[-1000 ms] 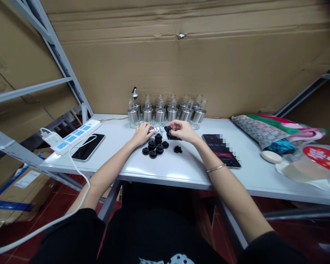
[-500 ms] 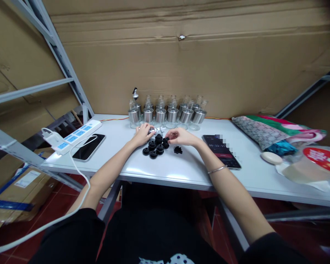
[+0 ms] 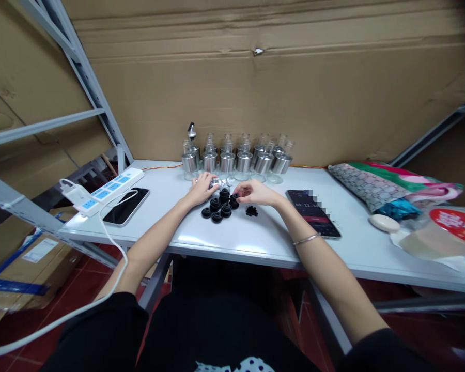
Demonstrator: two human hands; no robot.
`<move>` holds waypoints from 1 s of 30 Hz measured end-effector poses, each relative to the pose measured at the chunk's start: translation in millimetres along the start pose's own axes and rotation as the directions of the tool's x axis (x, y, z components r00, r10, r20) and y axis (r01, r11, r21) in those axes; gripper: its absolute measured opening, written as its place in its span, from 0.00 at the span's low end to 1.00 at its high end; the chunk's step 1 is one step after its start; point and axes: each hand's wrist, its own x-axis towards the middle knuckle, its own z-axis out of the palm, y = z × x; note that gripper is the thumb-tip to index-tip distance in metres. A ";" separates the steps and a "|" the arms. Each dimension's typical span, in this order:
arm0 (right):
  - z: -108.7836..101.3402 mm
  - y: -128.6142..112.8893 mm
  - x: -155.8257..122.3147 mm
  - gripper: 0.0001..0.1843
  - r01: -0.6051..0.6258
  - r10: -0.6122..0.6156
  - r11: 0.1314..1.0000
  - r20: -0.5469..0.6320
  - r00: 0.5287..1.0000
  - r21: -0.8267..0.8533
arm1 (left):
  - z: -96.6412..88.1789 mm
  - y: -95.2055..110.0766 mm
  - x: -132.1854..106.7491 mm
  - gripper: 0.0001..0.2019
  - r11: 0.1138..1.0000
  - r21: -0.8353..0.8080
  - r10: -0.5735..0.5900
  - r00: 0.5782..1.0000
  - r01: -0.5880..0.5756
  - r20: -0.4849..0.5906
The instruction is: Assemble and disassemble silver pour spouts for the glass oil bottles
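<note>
My left hand [image 3: 201,189] is closed round a small silver part [image 3: 218,182] at the back of a cluster of black round caps [image 3: 219,205] on the white table [image 3: 248,235]. My right hand [image 3: 256,192] rests beside the cluster, its fingers curled and pinching a black cap [image 3: 234,199] at the cluster's right edge. A separate small black piece [image 3: 250,211] lies just in front of the right hand. Behind both hands stands a row of glass bottles with steel sleeves [image 3: 234,158]; the leftmost one carries a black pourer [image 3: 191,131].
A power strip [image 3: 108,189] and a dark phone [image 3: 125,206] lie at the left, with a white cable running off the front edge. A second phone [image 3: 313,213] lies right of my right hand. Further right are a patterned pouch [image 3: 375,185], a white oval object [image 3: 384,222] and plastic bags [image 3: 442,232]. Cardboard walls the back.
My right hand has come down from holding a black strip of pieces above the table and now rests at the right edge of the cap cluster. The left hand has barely moved.
</note>
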 end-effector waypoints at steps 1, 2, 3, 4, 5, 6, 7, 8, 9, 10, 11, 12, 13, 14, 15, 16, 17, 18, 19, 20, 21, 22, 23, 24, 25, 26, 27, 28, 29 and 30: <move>0.2 0.3 0.0 0.14 -0.001 0.001 1.000 0.002 1.000 0.002 | -0.1 0.0 0.0 0.15 1.000 0.002 0.001 1.000 -0.001 0.000; 0.5 0.5 0.0 0.14 0.002 -0.003 1.000 0.003 1.000 0.006 | -0.2 -0.1 0.0 0.15 1.000 0.003 0.001 1.000 -0.001 0.001; 0.7 0.4 0.0 0.15 0.009 -0.009 1.000 0.003 1.000 0.012 | -0.2 -0.2 0.0 0.15 1.000 0.004 0.001 1.000 -0.001 0.002; 1.0 0.2 0.0 0.15 0.017 -0.017 1.000 0.001 1.000 0.017 | -0.1 -0.3 0.1 0.15 1.000 0.006 0.001 1.000 -0.001 0.002; 1.2 -0.1 0.1 0.16 0.022 -0.022 1.000 -0.001 1.000 0.019 | 0.0 -0.5 0.1 0.15 1.000 0.007 0.000 1.000 0.000 0.002; 1.5 -0.4 0.2 0.16 0.024 -0.023 1.000 -0.002 1.000 0.018 | 0.2 -0.6 0.1 0.15 1.000 0.009 -0.001 1.000 0.001 0.002; 1.8 -0.7 0.4 0.16 0.021 -0.021 1.000 0.000 1.000 0.016 | 0.4 -0.8 0.2 0.15 1.000 0.010 -0.002 1.000 0.002 0.000; 2.0 -0.9 0.6 0.17 0.015 -0.015 1.000 0.003 1.000 0.012 | 0.5 -0.9 0.1 0.15 1.000 0.011 -0.002 1.000 0.002 -0.001; 2.2 -0.9 0.9 0.17 0.010 -0.010 1.000 0.005 1.000 0.009 | 0.6 -0.9 0.1 0.15 1.000 0.012 -0.001 1.000 0.001 -0.001; 2.4 -0.9 1.1 0.16 0.008 -0.008 1.000 0.004 1.000 0.006 | 0.5 -0.8 0.0 0.15 1.000 0.011 0.001 1.000 -0.001 -0.001; 2.5 -0.9 1.3 0.16 0.010 -0.010 1.000 0.002 1.000 0.004 | 0.3 -0.6 0.0 0.14 1.000 0.009 0.001 1.000 -0.001 0.001; 2.6 -0.8 1.4 0.16 0.015 -0.015 1.000 -0.004 1.000 0.004 | 0.1 -0.4 -0.1 0.14 1.000 0.007 0.002 1.000 -0.002 0.002; 2.6 -0.6 1.5 0.15 0.021 -0.021 1.000 -0.013 1.000 0.003 | -0.2 -0.1 -0.2 0.14 1.000 0.005 0.002 1.000 -0.002 0.004; 2.5 -0.5 1.5 0.14 0.029 -0.029 1.000 -0.022 0.999 0.003 | -0.4 0.1 -0.3 0.14 1.000 0.003 0.003 1.000 -0.003 0.004; 2.3 -0.3 1.5 0.14 0.036 -0.035 0.999 -0.028 0.999 0.002 | -0.6 0.3 -0.3 0.14 1.000 0.003 0.003 1.000 -0.003 0.004; 2.2 -0.1 1.5 0.13 0.038 -0.038 0.999 -0.028 0.999 0.000 | -0.8 0.4 -0.3 0.14 1.000 0.003 0.005 1.000 -0.005 0.003; 2.0 0.1 1.4 0.12 0.037 -0.037 0.999 -0.024 0.999 -0.006 | -0.8 0.4 -0.3 0.14 1.000 0.003 0.007 1.000 -0.007 0.003; 1.8 0.3 1.4 0.12 0.032 -0.032 0.999 -0.015 0.999 -0.013 | -0.8 0.4 -0.3 0.14 1.000 0.002 0.008 1.000 -0.008 0.002; 1.6 0.4 1.3 0.12 0.024 -0.024 1.000 -0.004 1.000 -0.020 | -0.7 0.4 -0.2 0.14 1.000 0.002 0.008 1.000 -0.008 0.002; 1.5 0.5 1.3 0.12 0.017 -0.017 0.999 0.003 1.000 -0.028 | -0.5 0.4 -0.2 0.14 1.000 0.002 0.008 1.000 -0.008 0.002; 1.5 0.5 1.3 0.12 0.013 -0.012 0.999 0.006 1.000 -0.034 | -0.4 0.4 -0.2 0.14 1.000 0.002 0.008 1.000 -0.008 0.004; 1.6 0.5 1.3 0.13 0.013 -0.013 0.999 0.004 1.000 -0.040 | -0.2 0.3 -0.2 0.14 1.000 0.002 0.006 1.000 -0.006 0.004; 1.7 0.4 1.4 0.13 0.019 -0.019 0.999 -0.003 1.000 -0.047 | -0.1 0.3 -0.2 0.14 1.000 0.003 0.004 1.000 -0.004 0.005; 2.0 0.3 1.5 0.14 0.029 -0.029 0.998 -0.011 1.000 -0.054 | 0.1 0.2 -0.1 0.14 1.000 0.003 0.002 1.000 -0.002 0.006; 2.3 0.3 1.7 0.14 0.039 -0.040 0.997 -0.020 0.999 -0.061 | 0.3 0.0 0.0 0.14 1.000 0.003 0.001 1.000 -0.001 0.005; 2.6 0.5 2.0 0.14 0.048 -0.050 0.996 -0.027 0.998 -0.069 | 0.4 -0.3 0.1 0.14 1.000 0.002 0.001 1.000 -0.001 0.005; 2.9 0.8 2.3 0.14 0.056 -0.059 0.996 -0.029 0.998 -0.074 | 0.5 -0.6 0.3 0.14 1.000 0.001 0.003 1.000 -0.003 0.004; 3.1 1.4 2.6 0.14 0.064 -0.066 0.995 -0.027 0.997 -0.076 | 0.5 -0.9 0.4 0.14 1.000 0.000 0.005 1.000 -0.005 0.003; 3.3 2.2 2.9 0.14 0.070 -0.072 0.995 -0.022 0.997 -0.076 | 0.5 -1.1 0.6 0.14 1.000 -0.001 0.007 1.000 -0.007 0.003; 3.4 3.1 3.2 0.14 0.074 -0.075 0.995 -0.015 0.997 -0.074 | 0.4 -1.3 0.6 0.14 1.000 -0.001 0.008 1.000 -0.008 0.004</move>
